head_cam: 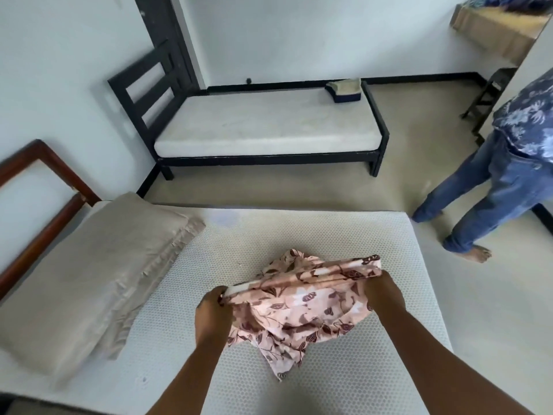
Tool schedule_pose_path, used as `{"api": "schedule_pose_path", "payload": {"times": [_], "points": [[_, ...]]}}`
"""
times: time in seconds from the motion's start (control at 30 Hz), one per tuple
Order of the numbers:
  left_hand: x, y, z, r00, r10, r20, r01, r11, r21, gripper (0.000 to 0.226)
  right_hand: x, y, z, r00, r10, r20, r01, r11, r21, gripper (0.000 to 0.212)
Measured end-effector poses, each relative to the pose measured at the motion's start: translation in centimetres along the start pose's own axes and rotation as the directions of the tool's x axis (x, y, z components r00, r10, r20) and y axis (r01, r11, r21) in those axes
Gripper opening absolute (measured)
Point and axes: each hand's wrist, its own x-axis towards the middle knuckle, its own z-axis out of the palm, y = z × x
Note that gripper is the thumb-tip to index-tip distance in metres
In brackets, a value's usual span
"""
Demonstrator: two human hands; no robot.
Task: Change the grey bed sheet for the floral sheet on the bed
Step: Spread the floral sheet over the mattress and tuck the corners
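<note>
Near bed: the mattress [329, 235] is bare, its white cover showing a honeycomb weave. Two beige pillows [89, 265] are stacked at the head end, against the brown wooden headboard [39, 205].

Floral sheet [299, 301]: pink with dark leaf print, bunched, over the middle of the mattress. A thick folded edge is stretched between the two hands, and the rest sags below it. One loose corner trails down to the mattress on the person's side.

Left hand [214, 310]: fingers curled tight round the left end of that folded edge.

Right hand [380, 292]: grasping the right end of the same edge, fingers tucked under the cloth.

Far wall: a second bed [269, 127] with a black frame and an uncovered mattress. A small folded pile [344, 89] sits at its foot end.

Right of the room: a second person [493, 190] in jeans and a blue patterned shirt stands barefoot on the floor, well apart from the near bed.
</note>
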Motion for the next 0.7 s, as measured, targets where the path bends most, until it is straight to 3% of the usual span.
{"api": "schedule_pose_path", "payload": {"times": [0.07,0.13,0.2,0.27,0.37,0.5,0.57,0.63,0.7], "points": [[-1.9,0.6,1.0,0.999,-0.006,0.05,0.005,0.999,0.037,0.036,-1.0,0.7,-1.5,0.994,0.109,0.024,-0.111,0.958,0.265,0.024],[-3.9,2.3,1.8,0.987,0.018,0.157,-0.017,1.0,-0.011,0.029,-2.5,0.8,-2.5,0.974,0.163,0.157,-0.222,0.815,0.535,0.024],[-6.3,5.3,2.2,0.945,0.078,0.317,-0.016,0.981,-0.196,0.025,-3.2,0.7,-2.7,0.957,0.074,0.282,-0.262,0.642,0.72,0.028],[-8.7,8.7,1.7,0.899,0.166,0.406,0.016,0.913,-0.408,0.025,-3.9,0.3,-3.1,0.961,-0.057,0.271,-0.206,0.511,0.835,0.026],[-8.7,11.4,0.2,0.908,0.255,0.333,-0.012,0.81,-0.587,0.022,-4.6,0.4,-3.4,0.991,-0.094,0.092,-0.035,0.485,0.874,0.018],[-5.6,11.7,-2.6,0.988,0.064,0.142,0.045,0.755,-0.654,0.036,-4.6,1.8,-3.6,0.994,-0.024,-0.105,0.093,0.677,0.73,0.018],[-5.4,11.5,-3.8,0.995,0.036,0.098,0.04,0.739,-0.673,0.035,-4.2,2.5,-3.2,0.993,0.008,-0.117,0.079,0.691,0.719,0.023],[-5.2,10.8,-4.9,0.995,0.033,0.092,0.042,0.705,-0.708,0.039,-3.9,2.9,-2.6,0.998,0.027,-0.057,0.029,0.603,0.797,0.027],[-4.8,9.8,-6.1,0.997,0.036,0.071,0.03,0.658,-0.753,0.044,-4.2,2.5,-2.3,0.997,0.035,0.071,-0.08,0.436,0.896,0.031]]}}
